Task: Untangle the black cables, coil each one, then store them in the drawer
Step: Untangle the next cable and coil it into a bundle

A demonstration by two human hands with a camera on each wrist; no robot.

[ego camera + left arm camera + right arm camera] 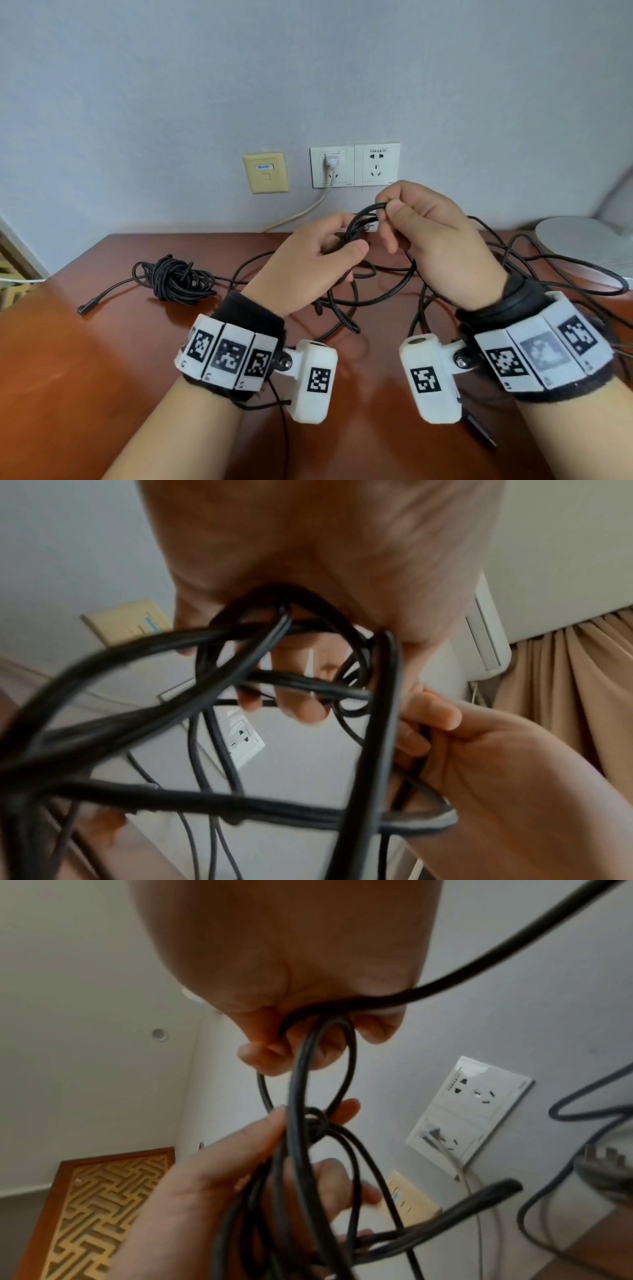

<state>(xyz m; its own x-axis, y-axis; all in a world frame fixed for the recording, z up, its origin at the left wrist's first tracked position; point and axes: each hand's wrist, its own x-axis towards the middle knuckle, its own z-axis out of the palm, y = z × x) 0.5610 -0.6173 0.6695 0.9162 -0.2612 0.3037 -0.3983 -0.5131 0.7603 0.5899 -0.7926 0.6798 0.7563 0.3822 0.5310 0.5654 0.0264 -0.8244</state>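
Observation:
Both hands are raised over a brown wooden table (102,342), working a tangle of black cables (342,301) that sprawls across its middle and right. My left hand (315,253) grips several loops of cable (274,685) bunched in its curled fingers. My right hand (414,219) pinches one loop (370,207) between thumb and forefinger just above the left hand. In the right wrist view that loop (318,1056) hangs down to a small knot (316,1121) by the left hand's fingers. A coiled black cable bundle (178,279) lies on the table at the left, its plug end (85,308) trailing towards me.
Wall sockets (354,166) and a beige network plate (265,173) sit on the wall behind, with a white cord (308,209) plugged in. A round white base (589,246) stands at the table's right rear. A carved wooden panel (99,1204) is to the left.

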